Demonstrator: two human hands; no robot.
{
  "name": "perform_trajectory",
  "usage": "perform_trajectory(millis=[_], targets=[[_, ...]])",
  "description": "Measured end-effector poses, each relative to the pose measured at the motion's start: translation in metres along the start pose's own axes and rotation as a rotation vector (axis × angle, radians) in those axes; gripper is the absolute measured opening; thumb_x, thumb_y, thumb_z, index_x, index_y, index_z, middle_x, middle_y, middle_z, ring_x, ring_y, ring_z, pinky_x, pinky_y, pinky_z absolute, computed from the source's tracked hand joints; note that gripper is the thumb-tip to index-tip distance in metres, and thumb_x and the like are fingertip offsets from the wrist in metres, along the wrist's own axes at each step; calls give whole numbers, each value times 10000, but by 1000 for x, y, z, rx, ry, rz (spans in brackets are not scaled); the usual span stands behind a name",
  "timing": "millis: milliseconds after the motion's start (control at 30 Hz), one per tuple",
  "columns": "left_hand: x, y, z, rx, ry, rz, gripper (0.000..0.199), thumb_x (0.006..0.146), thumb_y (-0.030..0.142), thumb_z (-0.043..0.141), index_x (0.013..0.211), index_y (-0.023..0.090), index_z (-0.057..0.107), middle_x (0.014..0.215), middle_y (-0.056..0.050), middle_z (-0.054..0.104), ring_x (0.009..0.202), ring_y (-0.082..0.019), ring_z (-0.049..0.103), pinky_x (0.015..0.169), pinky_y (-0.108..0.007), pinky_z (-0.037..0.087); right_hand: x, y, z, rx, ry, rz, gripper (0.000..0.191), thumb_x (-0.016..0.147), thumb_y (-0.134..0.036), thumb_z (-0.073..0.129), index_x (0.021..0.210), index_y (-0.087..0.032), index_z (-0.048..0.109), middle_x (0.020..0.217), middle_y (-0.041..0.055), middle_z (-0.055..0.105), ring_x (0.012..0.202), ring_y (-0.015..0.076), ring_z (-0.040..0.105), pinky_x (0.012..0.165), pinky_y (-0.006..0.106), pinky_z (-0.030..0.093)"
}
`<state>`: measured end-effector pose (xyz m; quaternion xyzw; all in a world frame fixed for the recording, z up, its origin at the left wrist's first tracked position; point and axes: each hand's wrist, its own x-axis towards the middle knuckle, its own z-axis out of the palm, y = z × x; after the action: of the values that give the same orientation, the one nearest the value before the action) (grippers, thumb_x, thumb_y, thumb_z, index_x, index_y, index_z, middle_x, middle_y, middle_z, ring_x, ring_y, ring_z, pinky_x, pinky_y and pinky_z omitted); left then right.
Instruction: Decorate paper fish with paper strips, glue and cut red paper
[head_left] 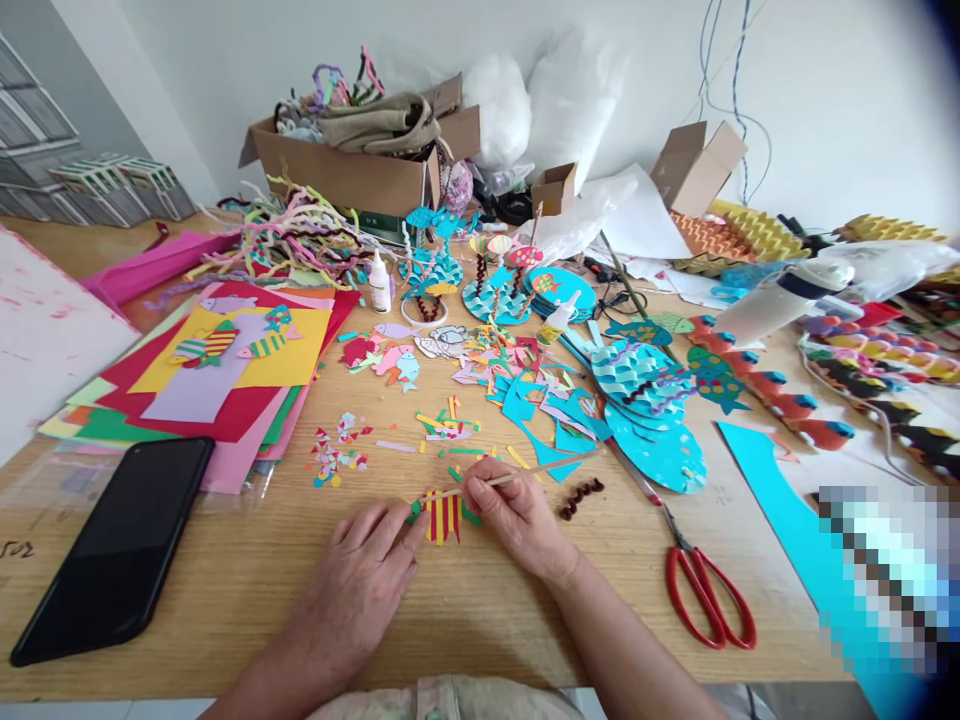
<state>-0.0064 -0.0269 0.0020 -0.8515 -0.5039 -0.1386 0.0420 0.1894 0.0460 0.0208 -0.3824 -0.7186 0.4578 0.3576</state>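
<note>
The right hand (pixel 517 510) pinches a thin stick (pixel 555 466); the left hand (pixel 367 560) holds the striped paper fish (pixel 442 518). If this hold loosens, the stick may drag it.

Paper fish (pixel 444 520): green at left and right ends, red and yellow stripes between, uneven stripe ends along near edge; partly hidden | flat on worktop (pixel 262 640), near side, about mid-width | Stick (pixel 551 466): thin, pale, straight; held aslant, left end over fish, right end farther off; contact unclear
</note>
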Motion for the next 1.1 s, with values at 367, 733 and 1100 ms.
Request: perform_trajectory(millis=[367, 733, 1100], targets=[[0, 0, -1, -7, 30, 9, 306, 882, 197, 449, 1148, 257, 588, 1054, -30, 639, 950, -201, 503, 755, -310, 365, -1, 0, -3, 36, 5, 21, 330, 912, -384, 401, 667, -185, 498, 631, -5, 474, 573, 118, 435, 533, 241, 351], [1, 1, -3, -18, 23, -3, 323, 899, 199, 399, 1152, 260, 590, 1070, -31, 645, 944, -203, 515, 756, -319, 370, -2, 2, -5, 98, 42, 69, 312, 904, -405, 413, 713, -180, 512, 599, -13, 473, 538, 108, 430, 495, 229, 349], [0, -1, -1, 6, -11, 62, 320, 926, 194, 362, 1164, 208, 576, 1120, -11, 652, 976, -190, 521, 787, -318, 344, -1, 2, -5, 8, 20, 1, 332, 917, -343, 400, 645, -183, 503, 630, 1, 488, 578, 119, 451, 538, 243, 362]])
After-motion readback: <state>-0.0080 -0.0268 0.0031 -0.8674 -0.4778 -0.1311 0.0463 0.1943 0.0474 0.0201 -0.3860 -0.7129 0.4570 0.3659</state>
